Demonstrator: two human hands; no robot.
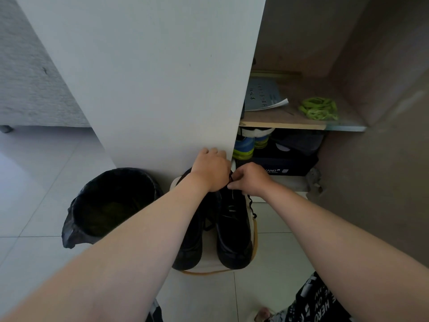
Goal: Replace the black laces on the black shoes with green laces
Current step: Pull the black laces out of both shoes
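Pinching the black lace (251, 204), your right hand (250, 178) is best drawing it straight out (left hand's (210, 169) grip on the shoe (234, 235) unclear).

Finishes we see
Matt black shoes (234, 233), woven green laces (318, 108), bare wood shelf (290, 123), crinkly plastic bin liner (76, 219).

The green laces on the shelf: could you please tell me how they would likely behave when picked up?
The green laces lie in a loose tangled bundle, so they are probably floppy and would dangle. They look thin, likely very light. Loops may snag together.
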